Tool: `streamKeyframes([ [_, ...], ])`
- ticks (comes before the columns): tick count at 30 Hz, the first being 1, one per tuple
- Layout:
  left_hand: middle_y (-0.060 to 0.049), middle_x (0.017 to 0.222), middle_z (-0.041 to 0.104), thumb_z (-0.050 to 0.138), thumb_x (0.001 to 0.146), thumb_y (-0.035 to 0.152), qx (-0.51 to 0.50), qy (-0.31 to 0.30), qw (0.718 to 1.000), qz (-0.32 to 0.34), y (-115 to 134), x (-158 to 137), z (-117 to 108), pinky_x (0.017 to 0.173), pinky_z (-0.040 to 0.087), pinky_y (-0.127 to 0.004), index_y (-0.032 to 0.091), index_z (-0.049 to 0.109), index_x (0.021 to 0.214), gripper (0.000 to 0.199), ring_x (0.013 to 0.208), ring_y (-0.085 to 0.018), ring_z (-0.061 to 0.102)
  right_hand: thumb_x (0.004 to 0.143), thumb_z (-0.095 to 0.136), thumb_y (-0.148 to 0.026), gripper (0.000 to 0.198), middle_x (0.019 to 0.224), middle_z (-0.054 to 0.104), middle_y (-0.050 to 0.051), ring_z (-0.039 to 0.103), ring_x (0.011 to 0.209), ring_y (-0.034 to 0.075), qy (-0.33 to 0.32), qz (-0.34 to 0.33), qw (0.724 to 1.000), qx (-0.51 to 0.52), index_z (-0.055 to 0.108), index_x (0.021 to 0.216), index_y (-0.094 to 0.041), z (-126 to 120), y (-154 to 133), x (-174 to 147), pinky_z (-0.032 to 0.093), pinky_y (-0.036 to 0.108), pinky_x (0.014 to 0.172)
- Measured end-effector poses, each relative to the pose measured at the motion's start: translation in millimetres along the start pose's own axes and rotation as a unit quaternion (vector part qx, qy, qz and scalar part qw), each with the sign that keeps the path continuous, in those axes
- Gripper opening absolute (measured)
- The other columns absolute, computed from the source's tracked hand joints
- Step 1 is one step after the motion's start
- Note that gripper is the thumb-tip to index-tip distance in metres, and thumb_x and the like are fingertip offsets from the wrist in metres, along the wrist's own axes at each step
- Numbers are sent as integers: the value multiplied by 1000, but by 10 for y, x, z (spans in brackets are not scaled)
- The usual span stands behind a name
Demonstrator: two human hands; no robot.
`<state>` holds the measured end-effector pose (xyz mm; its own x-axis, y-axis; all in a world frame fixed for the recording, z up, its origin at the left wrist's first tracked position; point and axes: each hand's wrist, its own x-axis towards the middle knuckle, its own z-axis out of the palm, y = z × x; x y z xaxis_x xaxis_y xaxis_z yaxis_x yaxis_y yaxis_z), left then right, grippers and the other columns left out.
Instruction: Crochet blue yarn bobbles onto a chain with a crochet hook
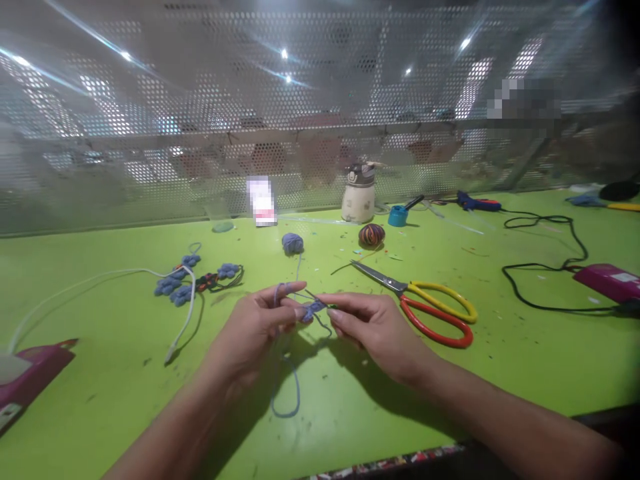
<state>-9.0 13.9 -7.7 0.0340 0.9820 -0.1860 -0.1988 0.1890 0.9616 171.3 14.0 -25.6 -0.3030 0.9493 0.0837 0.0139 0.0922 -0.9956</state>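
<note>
My left hand (265, 313) pinches a small piece of blue-purple crochet (313, 309) between thumb and fingers, with yarn looped over its raised index finger. In my right hand (367, 323) is a thin crochet hook (316, 297), its tip at the crochet piece. A strand of yarn (286, 416) hangs below my left hand in a loop. Beyond the hands sits the blue-purple yarn ball (293, 243), its strand running toward my left hand. Right of my right hand lie scissors (405, 288) with one yellow and one red handle.
On the green table (150, 400) stand a bottle (358, 197), a blue pot (398, 216) and a multicoloured yarn ball (371, 236). Crocheted flowers (183, 283) and a white cable (192, 307) lie left. Magenta power strips (607, 283) flank both sides; a glue gun (477, 202) lies back right. A perforated screen (310, 100) rises behind.
</note>
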Motion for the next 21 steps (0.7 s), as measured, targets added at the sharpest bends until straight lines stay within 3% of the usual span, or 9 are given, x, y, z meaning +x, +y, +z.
streamKeyframes([
  [5, 0, 61, 64, 78, 58, 11, 53, 1, 998, 23, 48, 1, -50, 57, 33, -27, 12, 77, 94, 36, 54, -11, 46, 85, 57, -15, 30, 79, 70, 4, 56, 66, 14, -50, -89, 986, -133, 76, 107, -20, -79, -47, 10, 43, 27, 61],
  [8, 2, 61, 63, 79, 58, 13, 90, 14, 995, 44, 77, -6, -49, 59, 36, -27, 14, 77, 92, 34, 55, -11, 49, 87, 52, -12, 35, 92, 74, 7, 61, 76, 16, -80, -141, 965, -208, 74, 113, -19, -146, -76, 24, 46, 29, 70],
  [12, 2, 62, 64, 79, 59, 14, 120, 12, 991, 52, 87, -2, -48, 61, 39, -28, 16, 77, 92, 33, 58, -12, 53, 85, 47, -3, 45, 89, 74, 7, 61, 75, 16, -116, -180, 931, -296, 69, 122, -18, -221, -103, 36, 45, 29, 70],
  [17, 1, 63, 64, 79, 60, 15, 138, 10, 989, 60, 60, 5, -41, 61, 39, -29, 16, 77, 93, 33, 58, -14, 54, 84, 44, 1, 52, 93, 73, 8, 60, 78, 17, -138, -185, 901, -367, 65, 127, -19, -257, -130, 34, 44, 29, 72],
  [21, 2, 62, 63, 77, 62, 14, 141, 13, 988, 69, 50, -9, -25, 60, 39, -29, 16, 77, 93, 31, 56, -13, 52, 84, 44, 1, 53, 83, 69, 8, 57, 71, 18, -141, -189, 879, -414, 64, 128, -21, -258, -140, 24, 42, 30, 68],
])
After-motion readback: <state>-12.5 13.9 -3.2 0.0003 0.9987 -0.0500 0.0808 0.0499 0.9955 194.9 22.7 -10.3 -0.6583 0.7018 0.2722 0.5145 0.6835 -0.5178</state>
